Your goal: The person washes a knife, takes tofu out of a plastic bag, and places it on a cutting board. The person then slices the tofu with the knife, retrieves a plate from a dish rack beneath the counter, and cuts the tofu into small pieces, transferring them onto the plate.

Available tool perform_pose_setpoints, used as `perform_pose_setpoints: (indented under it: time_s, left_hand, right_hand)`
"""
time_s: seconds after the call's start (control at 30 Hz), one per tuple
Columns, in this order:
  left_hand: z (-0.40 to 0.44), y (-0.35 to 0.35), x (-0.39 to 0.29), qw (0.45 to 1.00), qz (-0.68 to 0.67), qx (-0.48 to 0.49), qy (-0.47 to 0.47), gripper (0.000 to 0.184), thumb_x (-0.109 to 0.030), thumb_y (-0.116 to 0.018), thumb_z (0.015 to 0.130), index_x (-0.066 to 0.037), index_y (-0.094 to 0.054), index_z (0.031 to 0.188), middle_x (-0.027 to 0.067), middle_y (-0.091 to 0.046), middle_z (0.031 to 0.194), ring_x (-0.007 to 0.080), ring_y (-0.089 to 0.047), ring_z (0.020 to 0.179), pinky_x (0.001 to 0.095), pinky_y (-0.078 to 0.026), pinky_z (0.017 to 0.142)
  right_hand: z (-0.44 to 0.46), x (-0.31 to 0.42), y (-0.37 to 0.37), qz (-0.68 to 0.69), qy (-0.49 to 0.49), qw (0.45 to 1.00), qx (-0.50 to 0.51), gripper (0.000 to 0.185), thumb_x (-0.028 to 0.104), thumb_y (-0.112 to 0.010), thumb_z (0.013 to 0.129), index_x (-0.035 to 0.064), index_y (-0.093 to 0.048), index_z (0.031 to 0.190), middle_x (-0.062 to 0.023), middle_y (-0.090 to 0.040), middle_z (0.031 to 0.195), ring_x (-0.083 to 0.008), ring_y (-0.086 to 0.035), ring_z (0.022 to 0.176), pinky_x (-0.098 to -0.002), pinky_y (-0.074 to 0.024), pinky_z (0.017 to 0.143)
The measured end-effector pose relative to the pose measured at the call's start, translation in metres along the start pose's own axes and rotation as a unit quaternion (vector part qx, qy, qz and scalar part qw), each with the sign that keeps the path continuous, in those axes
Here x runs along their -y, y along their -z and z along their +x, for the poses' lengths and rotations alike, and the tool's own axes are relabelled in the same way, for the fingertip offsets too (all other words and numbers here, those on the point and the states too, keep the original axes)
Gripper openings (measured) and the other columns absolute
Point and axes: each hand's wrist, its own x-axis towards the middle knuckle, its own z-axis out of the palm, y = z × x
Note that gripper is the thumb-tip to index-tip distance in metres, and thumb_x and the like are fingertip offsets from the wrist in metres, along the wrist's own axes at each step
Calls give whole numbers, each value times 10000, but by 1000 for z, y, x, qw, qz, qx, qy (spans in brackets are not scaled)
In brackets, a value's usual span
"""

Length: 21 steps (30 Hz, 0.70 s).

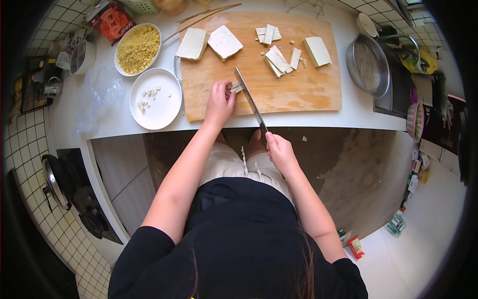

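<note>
My right hand [280, 150] is wrapped round the handle of a kitchen knife [250, 100], its blade slanting up and left over the cutting board [298, 94]. Against the blade's left side, my left hand [221, 102] holds small strips of tofu [235, 87] with curled fingers. Two white tofu blocks [225, 42] lie at the board's upper left. Cut tofu slabs [279, 61] are stacked near the upper middle, with crumbs around them. Another tofu block [317, 51] rests on the right. Left of the board, a white plate [167, 109] holds small tofu cubes.
A bowl of yellow crumbly food [139, 50] stands behind the plate, beside a red package [110, 22]. Chopsticks [199, 21] lie across the board's upper left edge. At the right, a metal basin [369, 65] sits by the sink. A clear plastic bag [99, 97] lies at the left.
</note>
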Motion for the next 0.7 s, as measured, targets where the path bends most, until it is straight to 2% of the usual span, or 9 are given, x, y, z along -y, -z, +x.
perform_pose_setpoints:
  time_s: [0.37,0.43,0.7]
  left_hand:
    - [2,-3,5,1000,9,-2,11,220,2,-661,836,-3,-550,1027,112,-547,960,203,-611,755,316,-523,706]
    - [1,-4,3,1000,7,-4,12,211,-1,-651,832,-6,-542,1012,126,-542,958,234,-609,740,353,-512,710]
    - [-1,-5,8,999,-29,-30,23,231,6,-649,830,0,-531,1029,126,-535,970,223,-614,744,342,-521,725]
  right_hand:
    - [7,4,-5,-70,3,998,-11,520,400,-471,1008,-45,-520,743,-213,-520,630,-334,-488,576,-400,-427,601]
    - [9,-2,-4,-54,2,999,-6,521,403,-468,1008,-43,-518,745,-207,-517,629,-319,-482,576,-399,-427,604]
    - [-1,-1,3,-17,4,1000,12,511,398,-471,1012,-34,-499,741,-160,-476,605,-225,-435,568,-373,-413,585]
